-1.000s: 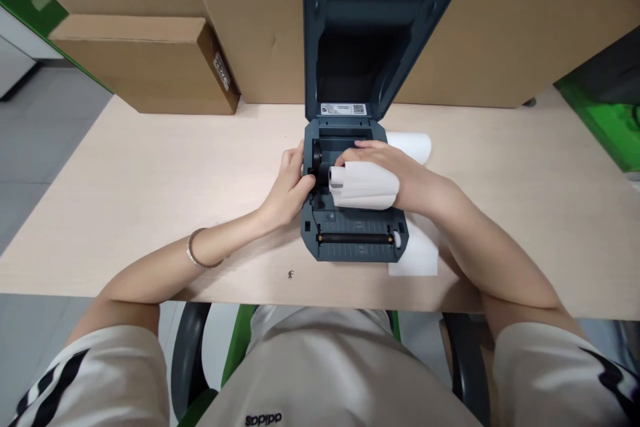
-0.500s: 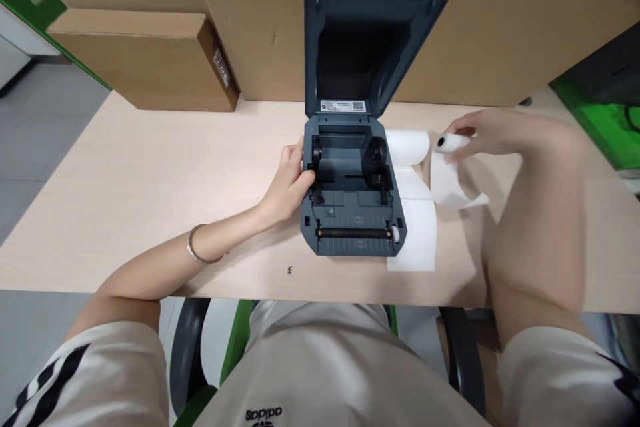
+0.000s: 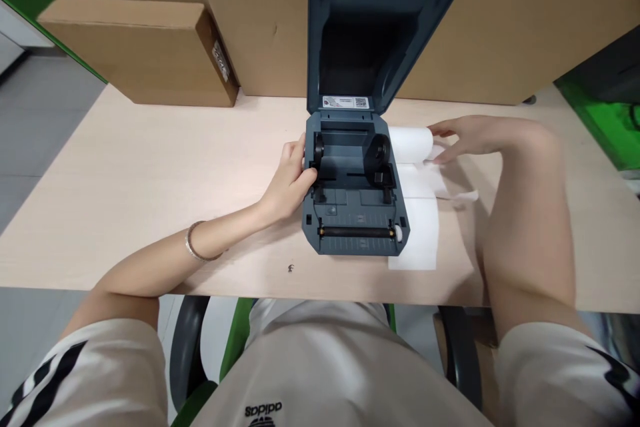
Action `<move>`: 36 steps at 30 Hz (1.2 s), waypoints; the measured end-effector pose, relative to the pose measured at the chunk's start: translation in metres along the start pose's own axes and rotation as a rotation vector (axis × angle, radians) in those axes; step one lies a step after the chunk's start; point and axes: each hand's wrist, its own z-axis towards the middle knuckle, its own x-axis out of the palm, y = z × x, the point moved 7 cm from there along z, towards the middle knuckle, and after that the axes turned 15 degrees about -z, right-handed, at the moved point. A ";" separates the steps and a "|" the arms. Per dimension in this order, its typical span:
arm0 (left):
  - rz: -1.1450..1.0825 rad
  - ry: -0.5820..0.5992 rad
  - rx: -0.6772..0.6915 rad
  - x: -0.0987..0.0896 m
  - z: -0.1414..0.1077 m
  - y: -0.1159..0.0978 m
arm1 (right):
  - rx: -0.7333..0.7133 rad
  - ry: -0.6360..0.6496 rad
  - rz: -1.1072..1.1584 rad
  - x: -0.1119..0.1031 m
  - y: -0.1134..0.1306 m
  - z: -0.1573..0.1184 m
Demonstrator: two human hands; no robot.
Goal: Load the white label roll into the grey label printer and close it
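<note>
Already the dark blue-grey plastic printer (image 3: 353, 197) my left hand (image 3: 291, 180) grips stands open but unloaded, my right hand (image 3: 453, 137) at a white paper roll (image 3: 411, 145), its hold unclear.

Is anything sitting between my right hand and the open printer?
Yes: a white paper roll lies between the right hand and the printer, close by the printer's right side.

Pale wood-look table (image 3: 150, 167), cardboard boxes (image 3: 135, 63) along its far edge. Grey tiled floor (image 3: 35, 127) at left; green chair (image 3: 236, 333) with black armrests (image 3: 181, 353) at the near edge.
</note>
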 end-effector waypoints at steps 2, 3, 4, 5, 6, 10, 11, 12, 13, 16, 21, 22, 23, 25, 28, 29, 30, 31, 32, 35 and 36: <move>0.005 0.013 0.001 0.000 0.000 0.000 | 0.010 0.084 -0.028 -0.006 0.004 -0.007; 0.004 0.017 0.002 0.000 0.000 0.000 | 0.001 0.094 -0.034 -0.009 0.010 -0.010; 0.001 0.016 0.003 0.000 -0.001 0.001 | -0.021 0.085 -0.033 -0.012 0.018 -0.011; -0.003 0.011 0.003 -0.001 -0.001 0.002 | -0.062 0.076 -0.025 -0.013 0.030 -0.011; -0.008 0.002 0.003 -0.001 -0.001 0.003 | -0.122 0.079 -0.011 -0.011 0.045 -0.010; -0.019 -0.009 -0.005 -0.004 0.000 0.005 | -0.313 0.100 0.040 0.002 0.103 -0.004; -0.012 -0.005 -0.008 -0.004 0.000 0.004 | -0.301 0.087 0.035 0.002 0.109 -0.003; 0.002 -0.004 -0.012 -0.004 0.000 0.004 | -0.266 0.072 0.025 0.000 0.110 -0.002; 0.021 -0.010 -0.013 -0.004 0.000 0.003 | -0.224 0.061 0.014 -0.003 0.107 -0.003; 0.062 -0.036 -0.014 -0.006 0.000 0.001 | -0.140 0.058 -0.004 -0.020 0.084 -0.015; 0.022 -0.047 0.010 -0.004 -0.001 0.001 | -0.223 -0.101 0.043 -0.063 0.060 -0.057; 0.019 -0.047 0.009 -0.004 -0.002 0.001 | -0.256 -0.149 0.063 -0.070 0.065 -0.067; 0.018 -0.046 0.007 -0.004 -0.002 0.001 | -0.295 -0.195 0.095 -0.075 0.075 -0.076; 0.018 -0.039 0.008 -0.004 -0.003 0.001 | -0.371 -0.266 0.169 -0.081 0.103 -0.090; 0.020 -0.028 0.025 -0.005 -0.003 0.002 | -0.476 -0.357 0.215 -0.077 0.155 -0.096; 0.022 -0.028 0.028 -0.006 -0.003 0.003 | -0.500 -0.396 0.198 -0.073 0.170 -0.095; 0.023 -0.030 0.028 -0.006 -0.003 0.004 | -0.515 -0.426 0.173 -0.069 0.183 -0.093; 0.020 -0.030 0.028 -0.006 -0.003 0.005 | -0.524 -0.445 0.146 -0.063 0.193 -0.089; 0.012 -0.030 0.029 -0.006 -0.003 0.006 | -0.523 -0.447 0.113 -0.057 0.201 -0.084; -0.020 -0.034 0.026 -0.005 -0.003 0.008 | -0.487 -0.384 -0.012 -0.034 0.211 -0.065; -0.024 -0.037 0.025 -0.005 -0.003 0.007 | -0.473 -0.361 -0.049 -0.027 0.212 -0.059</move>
